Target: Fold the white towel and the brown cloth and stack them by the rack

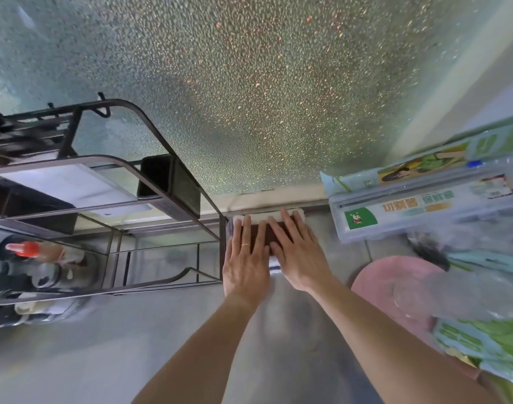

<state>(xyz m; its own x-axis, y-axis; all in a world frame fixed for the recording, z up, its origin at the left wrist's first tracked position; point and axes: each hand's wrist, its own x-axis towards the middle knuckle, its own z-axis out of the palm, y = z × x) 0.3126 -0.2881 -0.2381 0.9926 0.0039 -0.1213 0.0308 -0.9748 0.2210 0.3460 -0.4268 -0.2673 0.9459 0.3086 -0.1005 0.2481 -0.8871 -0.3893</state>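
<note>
In the head view, both hands lie flat with fingers spread at the centre of the frame, pressing down on a folded stack. The left hand [245, 259], with a ring on one finger, covers the left part of the stack; the right hand [296, 252] lies just beside it, its fingers reaching to the far edge. Neither hand pinches anything; the palms simply rest on top.

The brown cloth [266, 233] shows as a dark strip between and under the fingers. It sits on top of the white towel [274, 262], whose edges peek out along the far side and again at the near side between the two wrists. The stack rests on the grey desk [278, 330], right against the post of a dark metal rack [150, 182] that fills the left of the frame. Behind it rises a pebbled glass pane [249, 83].

On the rack's shelves, at the lower left, stands a bottle with a red cap [28, 249], blurred. At the right of the frame lies a cling film box [424, 208] with green labels, and below it a pink round cushion [395, 290] partly under a plastic bag [482, 339].
</note>
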